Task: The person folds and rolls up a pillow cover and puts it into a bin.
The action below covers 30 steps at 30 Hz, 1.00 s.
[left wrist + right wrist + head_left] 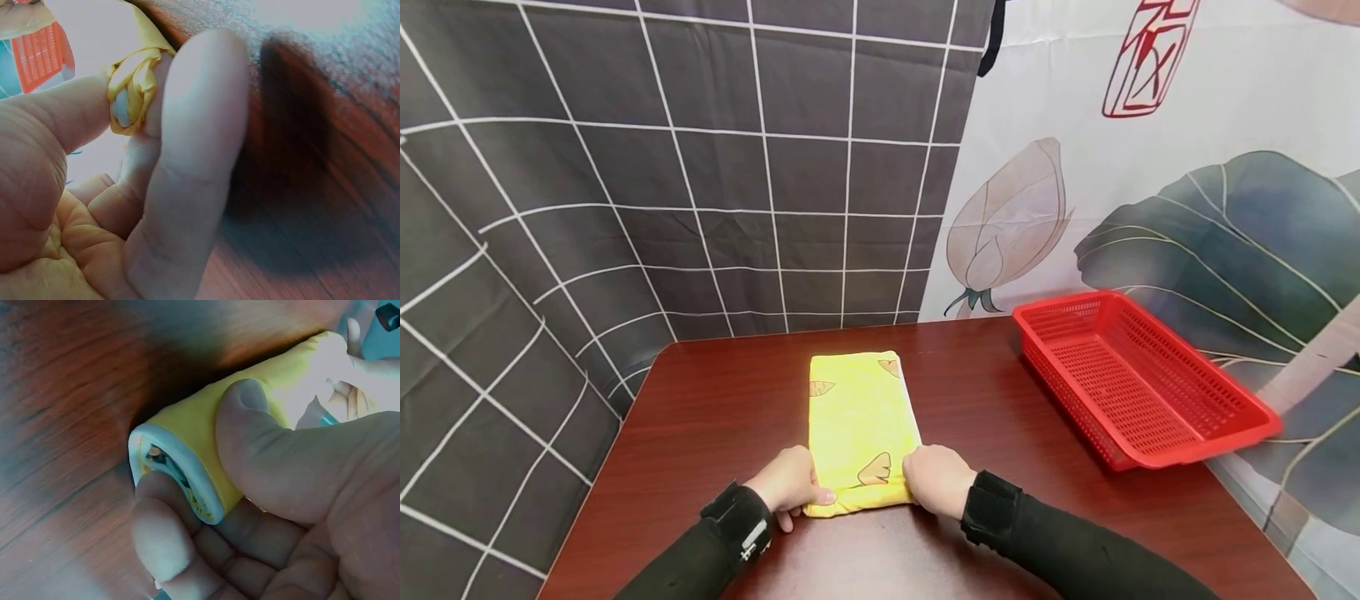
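A folded yellow cloth with a carrot print and a white right edge lies on the table. Its near edge is turned over into a roll that runs from one hand to the other. My left hand pinches the left end of that roll; the left wrist view shows the crumpled yellow end between thumb and fingers, one finger stretched out beside it. At the right end, my right hand grips the roll, its thumb on the yellow side. Other fingers curl at the white-rimmed end, where inner layers show.
A red perforated plastic basket stands at the right side of the dark red-brown wooden table. Behind the table hang a grey cloth with white grid lines and a white one with a lotus print.
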Motion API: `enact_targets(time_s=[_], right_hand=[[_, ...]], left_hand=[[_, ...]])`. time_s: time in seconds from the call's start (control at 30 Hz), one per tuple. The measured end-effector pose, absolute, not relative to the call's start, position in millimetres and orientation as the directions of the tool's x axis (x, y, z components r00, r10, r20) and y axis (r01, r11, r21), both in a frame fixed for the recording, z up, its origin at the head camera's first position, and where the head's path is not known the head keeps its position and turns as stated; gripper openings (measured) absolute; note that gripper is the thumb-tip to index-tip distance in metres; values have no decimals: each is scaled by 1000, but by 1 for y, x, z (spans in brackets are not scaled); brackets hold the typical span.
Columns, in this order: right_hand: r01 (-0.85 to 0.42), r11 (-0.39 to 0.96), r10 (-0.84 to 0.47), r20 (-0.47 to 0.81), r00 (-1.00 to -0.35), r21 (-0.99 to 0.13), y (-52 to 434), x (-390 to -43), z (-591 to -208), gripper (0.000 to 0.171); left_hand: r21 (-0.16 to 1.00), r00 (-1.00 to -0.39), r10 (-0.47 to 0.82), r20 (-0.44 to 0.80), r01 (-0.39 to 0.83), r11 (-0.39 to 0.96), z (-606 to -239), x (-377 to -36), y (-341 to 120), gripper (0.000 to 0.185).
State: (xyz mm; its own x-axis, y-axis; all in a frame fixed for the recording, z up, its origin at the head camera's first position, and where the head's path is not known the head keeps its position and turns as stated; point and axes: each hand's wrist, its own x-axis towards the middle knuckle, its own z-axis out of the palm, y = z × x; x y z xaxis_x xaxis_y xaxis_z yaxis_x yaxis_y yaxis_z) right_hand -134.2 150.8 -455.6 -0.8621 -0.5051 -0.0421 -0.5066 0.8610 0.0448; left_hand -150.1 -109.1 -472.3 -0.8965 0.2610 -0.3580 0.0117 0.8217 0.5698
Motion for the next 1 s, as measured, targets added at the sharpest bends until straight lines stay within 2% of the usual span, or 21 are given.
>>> enact_targets(time_s=[0.27, 0.47, 0.73, 1.0], right_hand=[[-498, 867, -493, -95, -865, 27, 147, -136, -447, 23], [-495, 868, -487, -131, -863, 37, 150, -144, -447, 31], [-472, 865, -497, -166, -852, -168, 159, -156, -454, 32], [-419, 876, -463, -175, -869, -240, 162, -158, -453, 38]], left_hand=[[568, -897, 254, -362, 3, 823, -471, -150, -109, 44], [581, -898, 251, -361, -6, 814, -474, -149, -109, 44], [587, -891, 256, -375, -15, 809, -475, -150, -111, 44], [597, -891, 263, -371, -11, 802, -474, -150, -111, 43]])
